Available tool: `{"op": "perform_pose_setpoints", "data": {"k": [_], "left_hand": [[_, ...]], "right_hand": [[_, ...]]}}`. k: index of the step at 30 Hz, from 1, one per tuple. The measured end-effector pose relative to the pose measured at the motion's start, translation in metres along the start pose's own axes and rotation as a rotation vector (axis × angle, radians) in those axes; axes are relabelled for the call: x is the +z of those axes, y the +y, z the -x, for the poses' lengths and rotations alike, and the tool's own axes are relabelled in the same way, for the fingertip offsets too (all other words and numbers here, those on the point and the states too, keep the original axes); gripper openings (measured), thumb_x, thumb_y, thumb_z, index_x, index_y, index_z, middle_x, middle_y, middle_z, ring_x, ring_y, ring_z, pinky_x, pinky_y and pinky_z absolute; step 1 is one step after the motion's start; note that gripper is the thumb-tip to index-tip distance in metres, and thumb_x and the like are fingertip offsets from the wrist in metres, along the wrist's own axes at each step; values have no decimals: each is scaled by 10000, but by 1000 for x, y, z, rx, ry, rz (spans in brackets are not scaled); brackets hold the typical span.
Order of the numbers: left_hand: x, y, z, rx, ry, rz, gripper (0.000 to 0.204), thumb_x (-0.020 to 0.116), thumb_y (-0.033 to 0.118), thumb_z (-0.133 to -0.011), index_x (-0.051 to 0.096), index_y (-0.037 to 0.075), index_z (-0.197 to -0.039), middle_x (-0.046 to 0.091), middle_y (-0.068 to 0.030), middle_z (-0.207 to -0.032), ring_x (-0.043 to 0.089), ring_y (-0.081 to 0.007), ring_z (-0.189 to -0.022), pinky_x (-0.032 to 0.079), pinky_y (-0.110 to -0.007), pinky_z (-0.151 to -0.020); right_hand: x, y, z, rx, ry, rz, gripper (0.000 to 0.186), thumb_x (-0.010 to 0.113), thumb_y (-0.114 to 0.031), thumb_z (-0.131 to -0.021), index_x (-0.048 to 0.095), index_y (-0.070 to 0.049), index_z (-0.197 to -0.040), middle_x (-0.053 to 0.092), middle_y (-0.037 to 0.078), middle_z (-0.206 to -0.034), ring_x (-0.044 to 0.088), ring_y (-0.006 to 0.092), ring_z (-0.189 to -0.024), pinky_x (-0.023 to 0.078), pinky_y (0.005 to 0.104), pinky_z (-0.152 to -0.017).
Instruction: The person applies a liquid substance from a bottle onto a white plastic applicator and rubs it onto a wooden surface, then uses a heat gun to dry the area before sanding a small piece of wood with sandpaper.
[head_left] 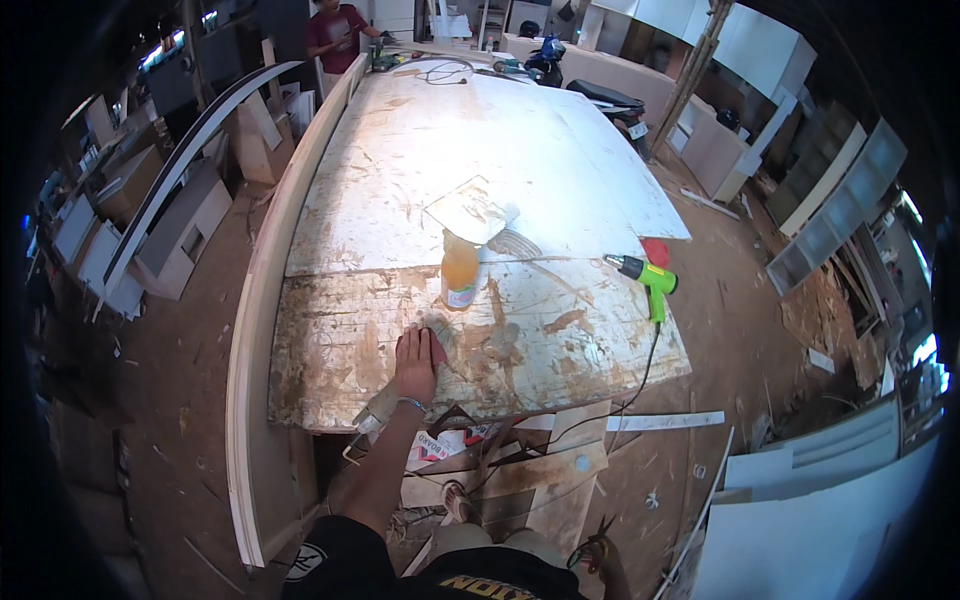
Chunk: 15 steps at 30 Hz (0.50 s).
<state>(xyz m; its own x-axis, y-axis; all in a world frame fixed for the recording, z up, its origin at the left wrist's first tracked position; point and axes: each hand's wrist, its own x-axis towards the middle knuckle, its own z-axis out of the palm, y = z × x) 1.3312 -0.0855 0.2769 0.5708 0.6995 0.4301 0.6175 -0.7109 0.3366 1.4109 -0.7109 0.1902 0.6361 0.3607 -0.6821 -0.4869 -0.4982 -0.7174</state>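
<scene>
My left hand (415,362) lies flat near the front edge of the worktable (360,350), fingers stretched out together. A dark red scrap (438,348) shows beside and partly under its fingers; its material is unclear. Just beyond stands a clear bottle (460,272) with orange-yellow contents and a label low on it. A pale, stained square piece (470,208) is behind the bottle. Low at the right, my right hand (598,560) hangs by my leg, closed around dark-bladed scissors (606,528) with the tips pointing up and apart. The handles are mostly hidden.
A green heat gun (650,280) lies at the table's right edge, its cord hanging down, beside a red scrap (655,250). A long wooden rail (262,290) borders the left side. Boards (560,450) lie beneath the front edge. Another person (338,35) stands far left; a motorbike (605,98) is far right.
</scene>
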Motion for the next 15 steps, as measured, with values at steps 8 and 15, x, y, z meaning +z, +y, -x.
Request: {"op": "perform_pose_setpoints", "data": {"k": [8, 15], "left_hand": [[-9, -55, -22, 55, -118, 168, 607, 603, 110, -853, 442, -14, -1425, 502, -206, -1418, 441, -354, -1352, 323, -440, -1159], [-23, -20, -16, 142, -73, 60, 632, 632, 166, -858, 437, 20, -1441, 502, -206, -1419, 446, -345, -1352, 308, -461, -1160]], "right_hand": [[54, -122, -54, -123, -175, 8, 454, 651, -253, -919, 492, -18, -1273, 644, 141, -1029, 687, 269, -888, 586, 389, -709], [69, -182, -85, -135, -301, 116, 510, 679, -201, -883, 438, -26, -1298, 627, 155, -1014, 685, 268, -905, 573, 371, -723]]}}
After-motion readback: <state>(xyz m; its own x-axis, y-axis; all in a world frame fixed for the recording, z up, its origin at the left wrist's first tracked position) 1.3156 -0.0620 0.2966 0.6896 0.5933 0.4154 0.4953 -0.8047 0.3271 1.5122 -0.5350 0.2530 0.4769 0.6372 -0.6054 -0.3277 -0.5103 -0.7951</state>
